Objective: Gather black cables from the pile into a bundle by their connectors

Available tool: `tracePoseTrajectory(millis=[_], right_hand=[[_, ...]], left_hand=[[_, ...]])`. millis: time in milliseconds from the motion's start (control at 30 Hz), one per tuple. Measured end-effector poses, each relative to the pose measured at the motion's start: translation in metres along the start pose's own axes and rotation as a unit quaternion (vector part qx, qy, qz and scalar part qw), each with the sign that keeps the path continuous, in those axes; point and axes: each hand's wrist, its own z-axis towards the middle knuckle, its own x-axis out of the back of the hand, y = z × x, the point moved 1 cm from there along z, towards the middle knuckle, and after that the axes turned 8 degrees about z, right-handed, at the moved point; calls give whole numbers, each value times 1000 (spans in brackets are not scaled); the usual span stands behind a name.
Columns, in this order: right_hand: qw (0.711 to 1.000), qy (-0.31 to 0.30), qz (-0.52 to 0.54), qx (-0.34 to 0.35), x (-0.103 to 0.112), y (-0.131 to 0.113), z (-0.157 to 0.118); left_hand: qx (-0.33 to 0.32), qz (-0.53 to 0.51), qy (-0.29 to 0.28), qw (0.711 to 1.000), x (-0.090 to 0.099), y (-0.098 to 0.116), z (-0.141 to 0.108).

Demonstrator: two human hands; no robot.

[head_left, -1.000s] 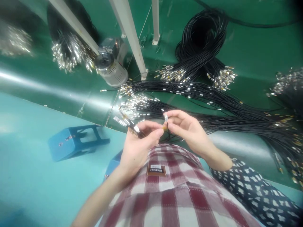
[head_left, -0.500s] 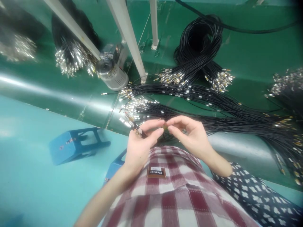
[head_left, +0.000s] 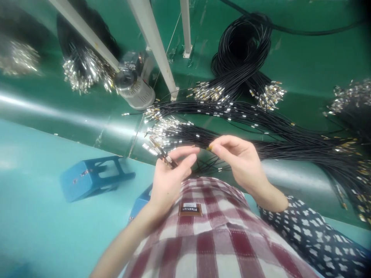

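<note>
My right hand (head_left: 246, 162) has drawn off to the right of my left hand (head_left: 171, 181); the fingertips that nearly met half a second ago now stand apart. Beyond them stretches the green bench (head_left: 307, 69), its rounded edge close to my body. The long bundle of black cables (head_left: 284, 148) lies along that edge, I'd say so its silver ends (head_left: 166, 127) fan out together within easy reach. Farther back sits a looped coil (head_left: 240, 75), probably wound to keep its length from sprawling. The small grey machine (head_left: 138, 93) stands left of the bundle's ends, clear of my hands.

My left hand is closed on several silver-tipped leads (head_left: 162, 153), tucked behind the forefinger, which I take to leave thumb and forefinger freer; whether those two pinch anything, I can't tell. My right thumb and forefinger are pinched together on a small yellow piece (head_left: 209, 148), just in front of the bundle, gripped at the very tips, likely for fine control. Whether a lead trails from it is hidden.
</note>
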Motion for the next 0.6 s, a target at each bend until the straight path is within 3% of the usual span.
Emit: tracePoseTrajectory(millis=[167, 333, 600], right_hand=[[986, -31, -64, 149, 2, 1, -2], [928, -54, -195, 312, 6, 1, -3], [843, -92, -324, 420, 22, 1, -3]], left_hand=[[6, -35, -33, 999, -3, 4, -1], [35, -41, -52, 997, -5, 9, -3], [44, -41, -68, 996, -4, 12, -5]])
